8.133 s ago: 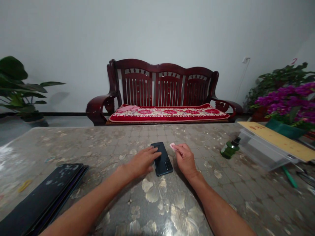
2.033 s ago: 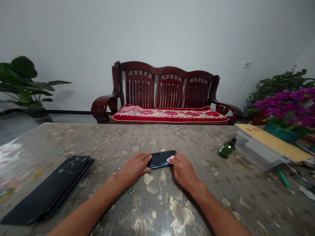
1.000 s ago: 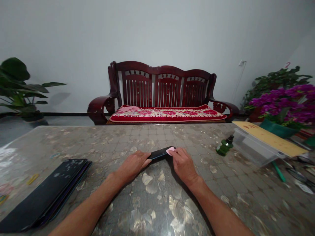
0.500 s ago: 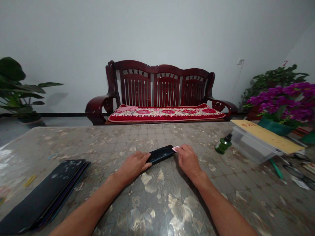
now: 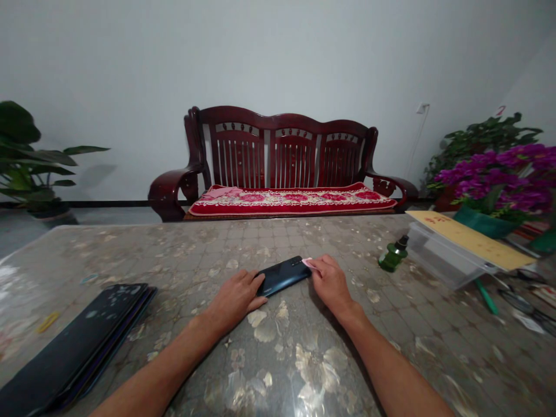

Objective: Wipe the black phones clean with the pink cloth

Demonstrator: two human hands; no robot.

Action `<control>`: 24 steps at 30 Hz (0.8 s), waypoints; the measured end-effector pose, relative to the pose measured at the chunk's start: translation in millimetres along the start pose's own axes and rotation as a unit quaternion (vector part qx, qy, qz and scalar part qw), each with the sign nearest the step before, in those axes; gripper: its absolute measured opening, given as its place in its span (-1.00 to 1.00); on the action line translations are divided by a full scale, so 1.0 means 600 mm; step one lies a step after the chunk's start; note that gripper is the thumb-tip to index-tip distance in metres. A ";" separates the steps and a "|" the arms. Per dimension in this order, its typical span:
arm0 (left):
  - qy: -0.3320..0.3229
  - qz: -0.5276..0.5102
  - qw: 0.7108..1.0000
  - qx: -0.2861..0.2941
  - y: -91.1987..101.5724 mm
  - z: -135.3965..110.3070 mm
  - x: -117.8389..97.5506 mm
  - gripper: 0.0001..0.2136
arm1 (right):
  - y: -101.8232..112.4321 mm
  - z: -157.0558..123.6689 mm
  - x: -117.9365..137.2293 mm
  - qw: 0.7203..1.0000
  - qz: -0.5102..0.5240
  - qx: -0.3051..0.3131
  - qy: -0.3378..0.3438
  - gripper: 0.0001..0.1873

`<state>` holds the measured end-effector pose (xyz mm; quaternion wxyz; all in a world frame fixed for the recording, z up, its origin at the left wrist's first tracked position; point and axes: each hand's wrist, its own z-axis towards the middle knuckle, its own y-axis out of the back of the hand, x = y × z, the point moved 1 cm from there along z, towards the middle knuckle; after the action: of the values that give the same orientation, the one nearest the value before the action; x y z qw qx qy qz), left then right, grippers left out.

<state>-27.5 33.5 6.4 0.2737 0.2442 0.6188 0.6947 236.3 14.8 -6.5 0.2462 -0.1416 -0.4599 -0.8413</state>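
Note:
A dark blue smartphone (image 5: 284, 275) is over the middle of the table, its back and camera lenses facing up toward me. My left hand (image 5: 237, 294) is closed on the phone's left end, thumb along the near edge and fingers on the far side. My right hand (image 5: 330, 284) pinches a small pale pink piece (image 5: 308, 263), perhaps cloth or a pad, against the phone's right end beside the lenses. Most of that piece is hidden by the fingers.
A black wallet-like stack (image 5: 82, 347) lies at the left, with a yellow clip-like item (image 5: 47, 322) beside it. At the right stand a green bottle (image 5: 393, 255) and a clear plastic box (image 5: 447, 258) with a yellow sheet (image 5: 471, 237) on top. Purple flowers (image 5: 504, 174) are behind.
The phone has tilted, so its blue back shows more fully. The pink piece and my right fingers have shifted slightly left over its right end. My left hand keeps its hold.

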 end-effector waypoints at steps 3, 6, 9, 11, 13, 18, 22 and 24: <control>0.028 -0.001 1.000 -0.001 0.009 -0.003 -0.010 -0.61 | 0.000 0.001 -0.006 0.999 0.023 -0.012 -0.022 -0.61; 0.079 0.029 0.996 0.011 0.019 -0.007 -0.028 -0.65 | -0.003 0.001 -0.013 0.998 0.045 -0.019 -0.040 -0.61; 0.106 0.049 0.993 0.020 0.024 -0.014 -0.052 -0.65 | -0.009 0.002 -0.019 0.997 0.054 -0.022 -0.054 -0.65; 0.102 0.044 0.994 0.022 0.024 -0.018 -0.066 -0.66 | -0.013 0.003 -0.022 0.996 0.062 -0.025 -0.059 -0.67; 0.088 0.034 0.995 0.018 0.022 -0.022 -0.076 -0.68 | -0.015 0.002 -0.025 0.995 0.074 -0.029 -0.064 -0.68; 0.059 0.008 0.998 0.000 0.011 -0.023 -0.073 -0.67 | -0.019 -0.001 -0.028 0.993 0.096 -0.034 -0.066 -0.69; -0.002 -0.024 0.999 -0.046 -0.011 -0.019 -0.057 -0.65 | -0.021 -0.004 -0.027 0.990 0.120 -0.039 -0.058 -0.70; -0.027 -0.034 0.997 -0.063 -0.024 -0.020 -0.054 -0.69 | -0.021 -0.004 -0.026 0.989 0.128 -0.044 -0.056 -0.69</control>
<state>-10.5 3.9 -9.1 0.3288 0.2237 0.5740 0.7159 242.4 22.8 -24.1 0.3197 -0.2570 -0.4134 -0.8129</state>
